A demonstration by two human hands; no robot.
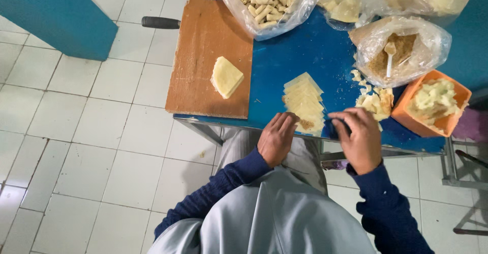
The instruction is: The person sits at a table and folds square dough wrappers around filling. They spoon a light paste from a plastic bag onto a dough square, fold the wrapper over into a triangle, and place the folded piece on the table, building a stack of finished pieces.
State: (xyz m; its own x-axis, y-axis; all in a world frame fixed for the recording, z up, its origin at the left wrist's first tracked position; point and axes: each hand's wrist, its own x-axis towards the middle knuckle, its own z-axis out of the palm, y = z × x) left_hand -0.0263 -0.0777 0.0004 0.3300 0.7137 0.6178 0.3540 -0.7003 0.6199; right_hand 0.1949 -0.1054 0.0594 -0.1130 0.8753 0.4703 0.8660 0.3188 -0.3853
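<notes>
Head view: hands [277, 138] at pastry sheets [304, 103]

Pale yellow pastry sheets [304, 101] lie on a deep blue table [284, 56]. The cutting board [203, 56] is reddish brown, the tub [412, 122] at right orange, the floor tiles [76, 132] off-white, the sleeves [223, 183] navy.

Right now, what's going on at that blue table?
A person works at the blue table with both hands at its near edge. The left hand rests on the near end of a fanned stack of pale wrappers; the right hand is beside it, fingers curled, whatever it holds hidden. A wooden board carries a folded stack. Bags of rolls and crumbs sit behind, an orange tub to the right.
</notes>
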